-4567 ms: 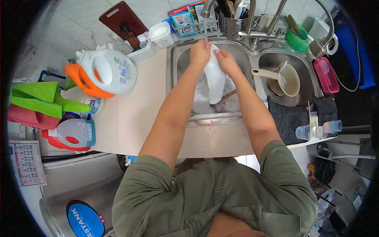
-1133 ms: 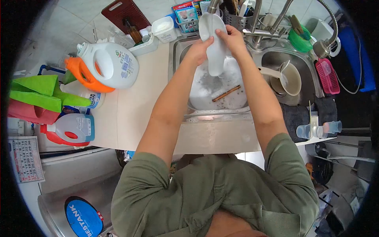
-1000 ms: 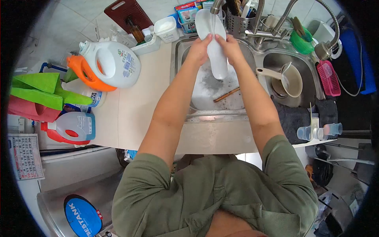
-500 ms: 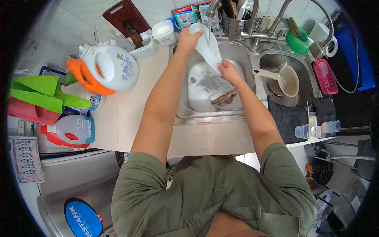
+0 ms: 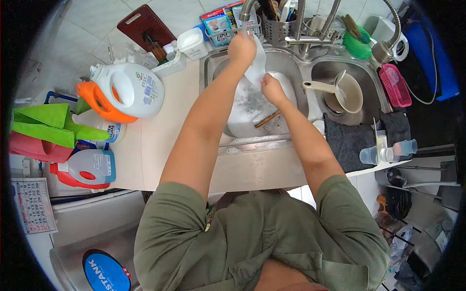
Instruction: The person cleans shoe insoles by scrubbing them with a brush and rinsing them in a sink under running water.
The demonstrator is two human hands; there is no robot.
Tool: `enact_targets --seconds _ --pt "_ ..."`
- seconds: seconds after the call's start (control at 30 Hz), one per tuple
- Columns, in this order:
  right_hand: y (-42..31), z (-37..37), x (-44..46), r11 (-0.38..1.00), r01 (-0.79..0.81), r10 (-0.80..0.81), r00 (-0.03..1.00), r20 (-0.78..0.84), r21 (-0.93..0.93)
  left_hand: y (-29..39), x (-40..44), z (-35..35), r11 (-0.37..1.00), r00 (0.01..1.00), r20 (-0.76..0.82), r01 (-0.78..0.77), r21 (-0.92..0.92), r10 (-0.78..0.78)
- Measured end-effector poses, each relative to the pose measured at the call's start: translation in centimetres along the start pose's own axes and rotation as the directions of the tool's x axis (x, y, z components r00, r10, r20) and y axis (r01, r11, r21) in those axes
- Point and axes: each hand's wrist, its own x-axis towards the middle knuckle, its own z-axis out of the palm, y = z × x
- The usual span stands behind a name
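Observation:
Over the left sink basin (image 5: 301, 107), both my hands hold a long, pale white piece (image 5: 258, 65) shaped like a shoe insole; its exact kind is unclear. My left hand (image 5: 242, 48) grips the far end, close under the faucet spout (image 5: 246, 12). The near end is pinched in my right hand (image 5: 272, 89), and the piece slants between them. Below lies white foam (image 5: 242, 119) with a dark grey patch of dirty suds. A wooden-backed brush (image 5: 267, 119) rests in the suds, below my right hand.
The right basin holds a beige pan (image 5: 353, 97) with a handle. Detergent jugs (image 5: 141, 92) stand on the left counter. Behind the sink are a white tub (image 5: 192, 44), a wire basket (image 5: 221, 36) and a utensil holder (image 5: 278, 30). A dark cloth (image 5: 347, 140) and small cups (image 5: 369, 155) lie at right.
My left hand has shifted slightly right and now covers the far end of the white piece, nearer the spout. My right hand stays on the near end. The camera view has shifted slightly.

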Motion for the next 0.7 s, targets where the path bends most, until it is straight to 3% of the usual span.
enact_targets --seconds 0.1,0.17,0.2,0.27,0.3,0.37,0.4,0.47,0.6,0.63,0.67,0.7 --pt "0.7 0.0 0.1 1.0 -0.017 0.017 0.999 0.036 0.001 -0.4 0.2 0.1 0.998 0.996 0.088 -0.035 0.045 0.031" --pt "1.3 -0.2 0.1 0.999 -0.039 0.037 0.997 0.068 0.028 -0.3 0.6 -0.5 0.992 0.978 0.172 0.126 -0.027 -0.12" --pt "1.8 0.1 0.1 0.994 -0.028 0.021 0.997 0.069 0.109 -0.4 0.7 -0.8 0.991 0.978 0.171 0.128 -0.024 -0.122" --pt "2.9 0.1 0.4 0.981 -0.011 -0.003 0.997 0.073 0.192 -0.4 0.9 -1.6 0.977 0.98 0.195 0.016 -0.213 0.026" --pt "2.4 -0.8 0.6 0.962 -0.133 0.082 0.974 0.211 0.238 -0.1 1.1 -2.8 0.978 0.981 0.19 0.017 -0.207 0.024" --pt "0.4 -2.9 1.2 0.886 -0.378 0.217 0.85 0.48 0.27 0.8 1.3 -5.6 0.983 0.888 0.45 -0.008 -0.184 0.091" --pt "-1.3 -3.7 1.5 0.887 -0.375 0.212 0.85 0.483 0.271 0.2 1.5 -5.3 0.984 0.891 0.446 -0.007 -0.18 0.088" --pt "-4.9 -4.8 2.1 0.786 -0.238 0.092 0.957 0.274 0.57 -1.5 1.9 -4.2 0.927 0.826 0.514 -0.027 -0.374 0.232" --pt "-6.7 -3.6 6.3 0.719 -0.206 0.048 0.968 0.248 0.664 -2.3 1.7 -4.6 0.943 0.884 0.398 -0.121 -0.311 0.245" --pt "-6.7 -3.2 6.9 0.779 -0.153 0.058 0.983 0.173 0.608 -2.8 1.7 -4.3 0.828 0.907 0.389 0.09 -0.553 0.161" --pt "-6.7 -2.7 7.3 0.833 -0.101 0.058 0.994 0.095 0.544 -3.4 1.8 -4.0 0.613 0.913 0.401 0.274 -0.741 0.076" --pt "-7.5 -2.7 7.1 0.833 -0.102 0.057 0.994 0.099 0.544 -3.3 1.4 -5.0 0.522 0.88 0.475 0.395 -0.756 0.022"
